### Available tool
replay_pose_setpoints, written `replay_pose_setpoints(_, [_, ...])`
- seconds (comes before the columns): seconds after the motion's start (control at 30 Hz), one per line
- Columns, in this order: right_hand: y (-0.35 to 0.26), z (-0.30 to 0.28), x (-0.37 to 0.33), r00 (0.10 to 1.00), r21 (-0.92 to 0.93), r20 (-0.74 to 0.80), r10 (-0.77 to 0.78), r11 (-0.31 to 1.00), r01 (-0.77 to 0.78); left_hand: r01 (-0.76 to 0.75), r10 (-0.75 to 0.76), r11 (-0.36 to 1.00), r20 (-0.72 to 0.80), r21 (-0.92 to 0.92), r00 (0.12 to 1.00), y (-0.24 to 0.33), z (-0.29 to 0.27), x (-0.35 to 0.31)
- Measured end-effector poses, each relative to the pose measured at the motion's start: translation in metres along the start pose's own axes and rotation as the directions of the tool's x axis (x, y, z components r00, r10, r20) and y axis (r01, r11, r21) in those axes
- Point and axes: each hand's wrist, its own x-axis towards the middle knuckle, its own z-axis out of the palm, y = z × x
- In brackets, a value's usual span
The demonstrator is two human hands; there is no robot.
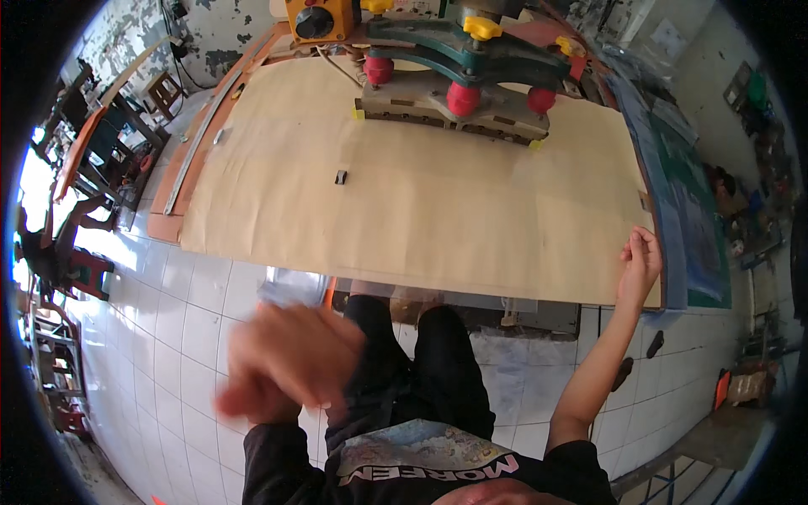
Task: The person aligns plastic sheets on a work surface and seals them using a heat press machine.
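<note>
My left hand [295, 358], smeared by motion, is raised in front of my body, off the near left edge of the table. Its fingers are too blurred to read. At the right end of the tan sheet [421, 210] covering the table, my right hand [641, 259] has its fingers curled together; whatever is in them, if anything, is too small to make out. A clear plastic sheet [471, 288] shows along the table's near edge. Toward the back stands a press head [454, 109] with a green arm, red knobs and yellow knobs.
A small dark clip-like piece [341, 178] lies on the tan sheet. Beside the left edge runs a metal ruler [189, 156]. Blue plastic sheets [669, 202] hang at the right side. An orange box with a black dial [318, 21] stands at the back. Another person [63, 231] is at far left.
</note>
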Motion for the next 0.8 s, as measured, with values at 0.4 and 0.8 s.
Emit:
replay_pose_setpoints(0.4, [0.003, -0.010, 0.001, 0.998, -0.014, -0.062, -0.014, 1.000, 0.013, 0.576, 0.108, 0.552, -0.736, 0.603, 0.668, -0.034, -0.193, -0.048])
replay_pose_setpoints(0.8, [0.001, -0.012, 0.001, 0.972, 0.132, -0.233, 0.000, 0.991, 0.032, 0.563, 0.071, 0.629, -0.760, 0.537, 0.646, -0.030, -0.201, -0.056])
